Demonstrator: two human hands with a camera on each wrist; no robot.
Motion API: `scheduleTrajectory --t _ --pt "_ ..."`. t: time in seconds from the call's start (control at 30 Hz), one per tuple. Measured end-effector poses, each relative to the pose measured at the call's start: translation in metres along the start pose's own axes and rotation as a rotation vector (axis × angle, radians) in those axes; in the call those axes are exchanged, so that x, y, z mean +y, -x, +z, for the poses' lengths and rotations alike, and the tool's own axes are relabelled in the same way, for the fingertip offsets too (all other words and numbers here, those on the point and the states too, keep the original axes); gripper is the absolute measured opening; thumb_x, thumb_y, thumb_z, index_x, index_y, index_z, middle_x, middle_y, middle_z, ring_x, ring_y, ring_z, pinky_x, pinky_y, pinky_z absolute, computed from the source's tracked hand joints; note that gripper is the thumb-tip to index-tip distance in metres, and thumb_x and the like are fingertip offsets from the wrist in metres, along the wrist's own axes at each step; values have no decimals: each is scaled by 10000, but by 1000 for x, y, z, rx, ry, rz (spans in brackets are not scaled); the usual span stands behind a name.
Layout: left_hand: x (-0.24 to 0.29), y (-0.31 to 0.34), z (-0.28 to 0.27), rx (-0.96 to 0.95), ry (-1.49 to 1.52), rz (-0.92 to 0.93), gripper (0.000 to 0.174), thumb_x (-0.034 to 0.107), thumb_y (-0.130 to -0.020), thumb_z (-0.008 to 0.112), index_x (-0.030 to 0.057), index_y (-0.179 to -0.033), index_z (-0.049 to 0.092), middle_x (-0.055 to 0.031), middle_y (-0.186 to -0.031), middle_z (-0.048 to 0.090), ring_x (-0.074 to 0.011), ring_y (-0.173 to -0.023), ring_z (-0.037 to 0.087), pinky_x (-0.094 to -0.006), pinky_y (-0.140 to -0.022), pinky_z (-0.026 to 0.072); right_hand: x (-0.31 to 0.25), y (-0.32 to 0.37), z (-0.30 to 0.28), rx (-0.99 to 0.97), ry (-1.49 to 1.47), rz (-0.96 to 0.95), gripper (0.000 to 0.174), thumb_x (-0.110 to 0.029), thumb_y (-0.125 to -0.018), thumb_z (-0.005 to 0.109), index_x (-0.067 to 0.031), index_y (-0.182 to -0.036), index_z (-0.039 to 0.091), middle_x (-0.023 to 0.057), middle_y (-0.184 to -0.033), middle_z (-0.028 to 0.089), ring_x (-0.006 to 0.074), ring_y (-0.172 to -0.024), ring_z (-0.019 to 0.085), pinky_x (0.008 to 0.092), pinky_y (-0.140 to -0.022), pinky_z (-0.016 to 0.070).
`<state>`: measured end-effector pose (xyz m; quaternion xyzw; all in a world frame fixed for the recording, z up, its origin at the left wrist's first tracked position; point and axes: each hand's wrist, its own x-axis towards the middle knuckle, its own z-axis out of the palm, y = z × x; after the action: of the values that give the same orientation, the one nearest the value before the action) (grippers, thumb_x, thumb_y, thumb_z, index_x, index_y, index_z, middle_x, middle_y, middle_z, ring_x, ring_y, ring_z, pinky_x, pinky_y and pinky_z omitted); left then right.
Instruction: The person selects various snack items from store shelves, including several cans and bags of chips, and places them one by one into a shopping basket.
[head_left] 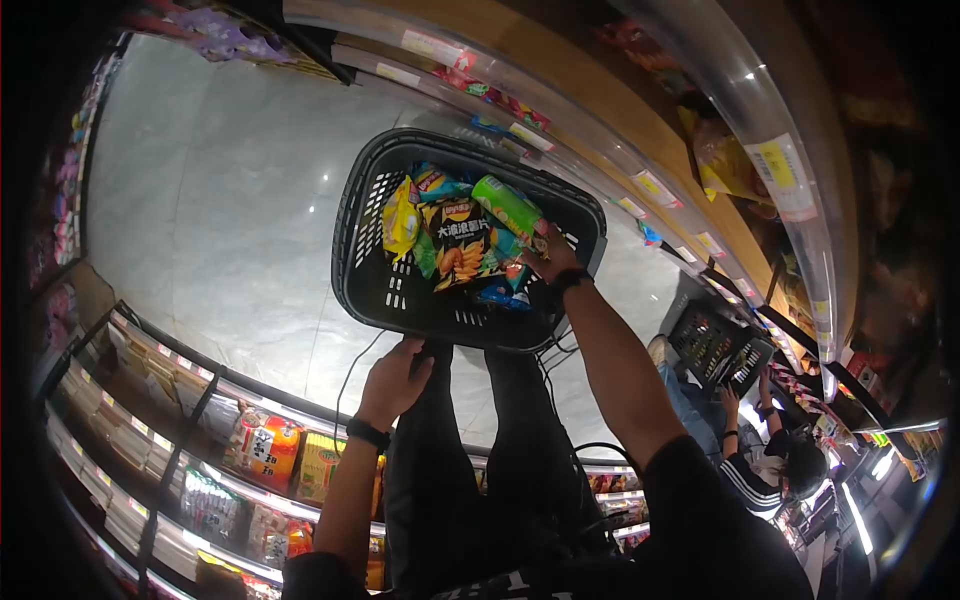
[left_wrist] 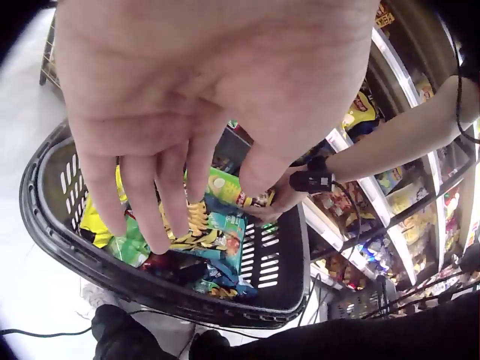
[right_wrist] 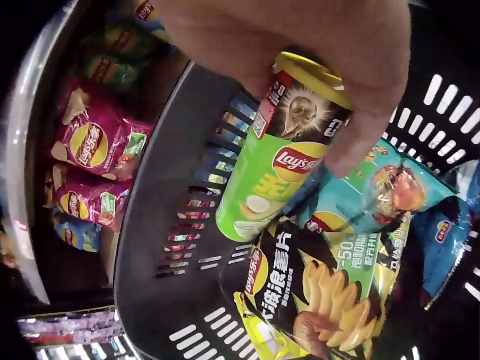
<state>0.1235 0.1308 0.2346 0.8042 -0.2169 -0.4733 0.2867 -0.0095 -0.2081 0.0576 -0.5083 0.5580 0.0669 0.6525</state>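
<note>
Gripping can [right_wrist: 279, 157]; lid [right_wrist: 316, 73] clearest, right-wrist view

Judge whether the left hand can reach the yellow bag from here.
Probably yes: the left hand looks empty, and the yellow bag lies mostly uncovered in the basket. Only the basket's near rim seems to stand between them.

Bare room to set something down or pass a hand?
Aisle floor between basket and shelving on the head view's left; inside, a strip between black chip bag and near rim. Crowded: basket middle, with yellow bag, green can, right grip.
</note>
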Motion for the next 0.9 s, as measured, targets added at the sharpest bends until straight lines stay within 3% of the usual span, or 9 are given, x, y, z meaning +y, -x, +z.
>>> scheduleTrajectory --t 0.1,0.17,0.27,0.33,0.37,0.43,0.5,0.7,0.9 --pt "4 3 3 31 18 -11 359 235 -939 677 -5 -1203 633 -215 -1133 714 -394 -1043 688 -444 -890 563 5 -13 -11 56 -538 395 561 -407 -980 669 -117 -1425 487 89 -1143 664 285 -1091 666 416 -971 539" --pt "15 7 3 48 37 -16 349 230 -939 675 -5 -1195 639 -215 -1137 713 -394 -1049 686 -447 -891 563 5 8 -18 24 -398 229 440 -364 -997 634 -134 -1357 528 62 -1192 628 239 -1007 637 358 -839 553" --pt "44 17 -1 86 23 2 360 238 -942 673 3 -1211 633 -220 -1134 710 -397 -1051 684 -455 -890 561 -10 47 -28 53 -589 324 274 -240 -1031 577 -142 -1284 542 70 -1175 628 215 -978 642 343 -742 561" --pt "69 29 -6 89 30 9 378 253 -950 668 14 -1239 622 -228 -1131 705 -400 -1050 682 -460 -890 559 -21 87 -41 -124 -646 299 199 -185 -1035 555 -118 -1222 550 75 -1111 649 207 -929 652 338 -744 559" --pt "81 35 -7 82 40 9 384 259 -953 666 15 -1246 618 -229 -1132 705 -401 -1050 682 -459 -890 558 4 85 -61 -293 -467 252 353 -379 -1057 544 -115 -1291 556 26 -1123 675 200 -987 665 352 -875 563" --pt "102 48 -9 83 52 31 396 275 -963 663 14 -1257 612 -230 -1128 706 -398 -1046 689 -455 -886 559 -26 147 -85 -391 -300 78 357 -353 -1041 586 -30 -1187 633 59 -1064 688 154 -925 665 319 -798 565" --pt "124 59 -10 82 68 63 409 290 -973 664 4 -1261 608 -230 -1109 714 -385 -1032 703 -446 -875 561 -51 196 -96 -177 -295 115 321 -249 -1003 606 -31 -1235 649 45 -1030 711 171 -911 688 328 -840 566" --pt "181 89 -10 39 189 177 396 259 -974 671 -27 -1241 611 -195 -1058 744 -308 -968 737 -382 -837 564 -173 348 -154 -11 -95 -698 324 -36 -990 601 5 -1311 615 122 -1166 731 197 -1027 689 332 -925 548" --pt "227 101 -30 17 122 273 356 235 -967 683 -16 -1212 626 -134 -1007 739 -231 -900 726 -333 -800 554 -401 559 -188 495 397 -1331 497 -115 -907 723 -11 -1372 579 195 -1383 615 263 -989 706 346 -885 550"
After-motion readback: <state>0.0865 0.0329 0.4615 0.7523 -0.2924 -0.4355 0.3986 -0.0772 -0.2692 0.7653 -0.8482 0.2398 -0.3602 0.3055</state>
